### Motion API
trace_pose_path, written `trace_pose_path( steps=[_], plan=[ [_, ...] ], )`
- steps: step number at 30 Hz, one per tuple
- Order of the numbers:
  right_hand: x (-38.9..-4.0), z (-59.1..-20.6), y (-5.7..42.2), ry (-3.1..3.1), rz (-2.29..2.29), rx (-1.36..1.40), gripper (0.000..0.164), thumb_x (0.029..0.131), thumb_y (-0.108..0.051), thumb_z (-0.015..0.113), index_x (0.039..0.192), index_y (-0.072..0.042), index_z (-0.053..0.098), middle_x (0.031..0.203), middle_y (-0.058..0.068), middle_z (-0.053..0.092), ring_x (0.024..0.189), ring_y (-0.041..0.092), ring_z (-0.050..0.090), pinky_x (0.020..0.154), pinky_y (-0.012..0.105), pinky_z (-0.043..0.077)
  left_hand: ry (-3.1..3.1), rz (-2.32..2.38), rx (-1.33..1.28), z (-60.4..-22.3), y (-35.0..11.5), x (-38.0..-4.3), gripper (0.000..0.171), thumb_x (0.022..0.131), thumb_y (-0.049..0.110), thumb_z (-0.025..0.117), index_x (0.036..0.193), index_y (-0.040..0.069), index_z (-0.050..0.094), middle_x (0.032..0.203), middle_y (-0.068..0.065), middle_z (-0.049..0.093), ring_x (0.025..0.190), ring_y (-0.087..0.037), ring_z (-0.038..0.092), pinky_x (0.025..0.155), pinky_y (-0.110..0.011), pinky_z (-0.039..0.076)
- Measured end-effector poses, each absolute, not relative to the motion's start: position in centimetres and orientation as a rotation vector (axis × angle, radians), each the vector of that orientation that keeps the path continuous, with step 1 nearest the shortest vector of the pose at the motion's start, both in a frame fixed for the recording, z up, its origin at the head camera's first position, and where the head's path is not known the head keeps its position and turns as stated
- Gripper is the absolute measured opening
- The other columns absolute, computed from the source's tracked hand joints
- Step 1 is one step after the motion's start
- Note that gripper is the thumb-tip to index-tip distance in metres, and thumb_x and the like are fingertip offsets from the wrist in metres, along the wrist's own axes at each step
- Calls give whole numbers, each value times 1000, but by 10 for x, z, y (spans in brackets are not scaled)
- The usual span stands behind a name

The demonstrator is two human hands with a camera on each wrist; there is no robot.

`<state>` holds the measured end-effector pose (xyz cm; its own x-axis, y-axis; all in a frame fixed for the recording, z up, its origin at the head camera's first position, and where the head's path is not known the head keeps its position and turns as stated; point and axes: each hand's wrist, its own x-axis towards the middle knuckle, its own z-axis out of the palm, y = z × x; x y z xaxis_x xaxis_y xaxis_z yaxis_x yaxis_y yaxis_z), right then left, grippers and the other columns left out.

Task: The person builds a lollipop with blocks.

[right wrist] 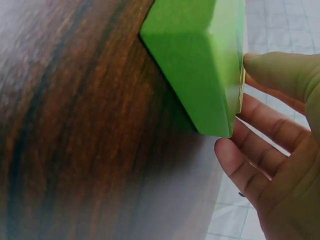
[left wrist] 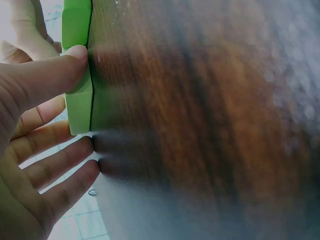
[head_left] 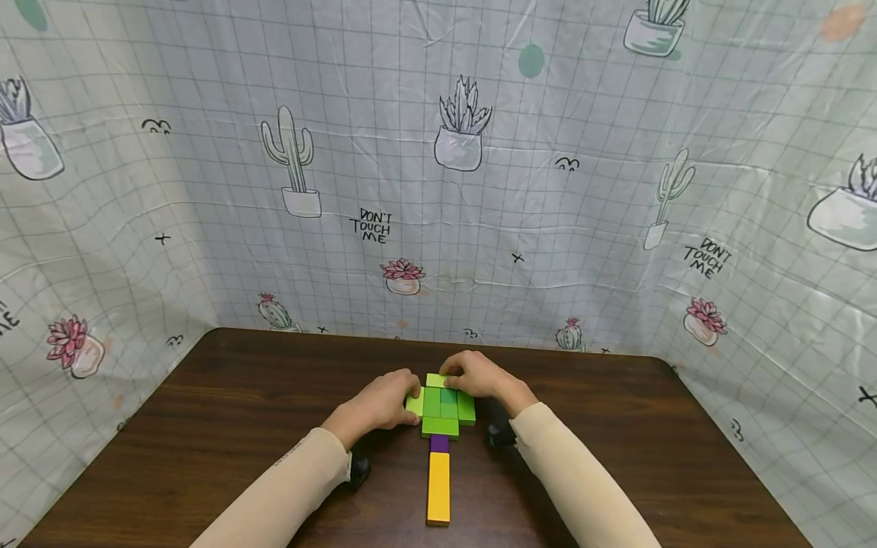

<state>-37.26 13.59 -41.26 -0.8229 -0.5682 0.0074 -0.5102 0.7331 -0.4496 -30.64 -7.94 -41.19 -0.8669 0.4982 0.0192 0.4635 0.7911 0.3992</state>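
Observation:
A flat cluster of green blocks lies on the table, seen in the head view. My left hand (head_left: 377, 399) holds the light green block (head_left: 415, 406) on the cluster's left side, thumb at its near end and index finger at its far end. At the far edge, my right hand (head_left: 477, 374) pinches a lime green block (head_left: 434, 380) between thumb and index finger. Between them sit green blocks (head_left: 432, 403) and a teal-green block (head_left: 448, 396). A green block (head_left: 467, 409) forms the right side, and another green block (head_left: 440, 428) the near side.
A purple block (head_left: 439, 444) and a long yellow block (head_left: 439, 489) extend in line from the cluster toward me. All lie on a dark wooden table (head_left: 226, 426). A cactus-print curtain (head_left: 356, 152) hangs around its back and sides.

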Motion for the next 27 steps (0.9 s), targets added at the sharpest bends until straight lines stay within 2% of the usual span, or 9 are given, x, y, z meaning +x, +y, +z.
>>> trace_pose_path(
  steps=[27],
  plan=[
    [-369, -412, 135, 2772, -697, -859, 21, 92, -13, 63, 112, -10, 69, 103, 2, 67, 84, 12, 59, 74, 32, 50, 2902, 577, 775, -411, -79, -306, 36, 79, 28, 80, 102, 8, 60, 98, -2, 53, 79, -16, 50, 73, -33, 46]
  ],
)
